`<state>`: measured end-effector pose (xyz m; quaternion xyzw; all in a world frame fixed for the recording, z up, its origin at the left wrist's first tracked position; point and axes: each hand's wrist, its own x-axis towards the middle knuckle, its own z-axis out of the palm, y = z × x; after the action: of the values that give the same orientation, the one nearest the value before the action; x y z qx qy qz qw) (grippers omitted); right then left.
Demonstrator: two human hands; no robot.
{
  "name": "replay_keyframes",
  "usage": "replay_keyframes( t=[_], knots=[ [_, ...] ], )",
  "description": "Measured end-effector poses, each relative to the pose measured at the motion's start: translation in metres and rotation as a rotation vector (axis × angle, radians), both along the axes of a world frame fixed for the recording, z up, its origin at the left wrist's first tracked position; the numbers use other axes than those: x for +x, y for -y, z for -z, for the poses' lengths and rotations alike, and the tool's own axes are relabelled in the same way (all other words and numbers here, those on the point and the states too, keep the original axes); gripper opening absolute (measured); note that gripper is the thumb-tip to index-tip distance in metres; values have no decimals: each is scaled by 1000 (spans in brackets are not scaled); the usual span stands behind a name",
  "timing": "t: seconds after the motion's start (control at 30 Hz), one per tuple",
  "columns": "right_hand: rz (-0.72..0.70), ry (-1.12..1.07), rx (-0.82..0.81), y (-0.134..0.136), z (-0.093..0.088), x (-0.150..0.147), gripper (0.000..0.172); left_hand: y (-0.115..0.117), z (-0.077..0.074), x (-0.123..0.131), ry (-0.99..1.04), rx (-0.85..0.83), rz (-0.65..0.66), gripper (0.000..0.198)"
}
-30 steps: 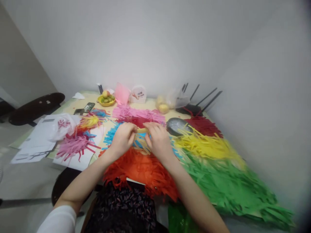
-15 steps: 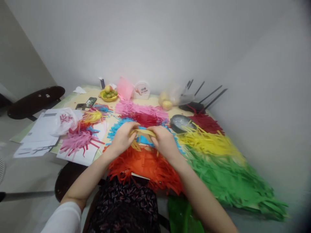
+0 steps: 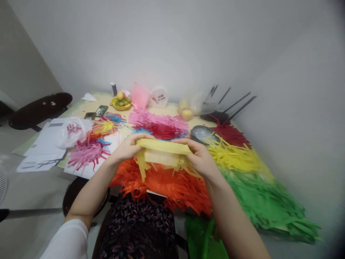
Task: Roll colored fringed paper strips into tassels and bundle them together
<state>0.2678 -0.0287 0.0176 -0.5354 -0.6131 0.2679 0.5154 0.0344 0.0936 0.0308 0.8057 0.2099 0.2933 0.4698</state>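
Note:
A yellow fringed paper sheet [image 3: 163, 146] is stretched between my hands, its upper edge a flat band and its cut strips hanging down. My left hand [image 3: 131, 145] pinches the band's left end. The right end is pinched by my right hand [image 3: 198, 153]. Below the sheet lies a heap of orange fringed paper [image 3: 161, 183] at the near table edge. Just beyond my hands are dark red fringe [image 3: 159, 131] and pink fringe [image 3: 153, 118]. Blue paper there is mostly hidden behind the yellow sheet.
At right lie yellow fringe [image 3: 237, 156], green fringe [image 3: 269, 201] and a dark bowl [image 3: 203, 135]. On the left are small mixed tassels [image 3: 91, 153], a plastic bag [image 3: 72, 133], papers [image 3: 43, 147] and phones [image 3: 101, 110]. A yellow fruit basket [image 3: 121, 105] stands near the wall.
My hands have moved apart, and the yellow paper between them has gone from a narrow, bunched strip to a wide, spread band with fringe hanging. It now covers most of the blue paper.

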Motion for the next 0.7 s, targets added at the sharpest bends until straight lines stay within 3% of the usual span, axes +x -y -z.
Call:
replay_keyframes(
  t=[0.13, 0.23, 0.33, 0.43, 0.5, 0.57, 0.7],
  knots=[
    [-47, -163, -23, 4, 7, 1, 25, -2, 4, -4, 42, -53, 55, 29],
    [-115, -178, 24, 7, 2, 2, 24, -2, 1, -8, 67, -84, 110, 21],
    [-112, -86, 28, 11, -10, 3, 23, -2, -13, -15, 7, -61, 179, 22],
    [-118, 39, 55, 12, -21, 5, 24, -4, -29, -23, -104, 16, 353, 23],
    [-133, 129, 95, 12, -25, 4, 27, -6, -36, -23, -133, 22, 435, 41],
    [-155, 225, 136, 11, -28, 3, 29, -7, -38, -18, -152, -1, 408, 54],
    [-237, 416, 154, 14, -38, 10, 35, -5, -31, -2, -365, -51, 322, 34]
  ],
)
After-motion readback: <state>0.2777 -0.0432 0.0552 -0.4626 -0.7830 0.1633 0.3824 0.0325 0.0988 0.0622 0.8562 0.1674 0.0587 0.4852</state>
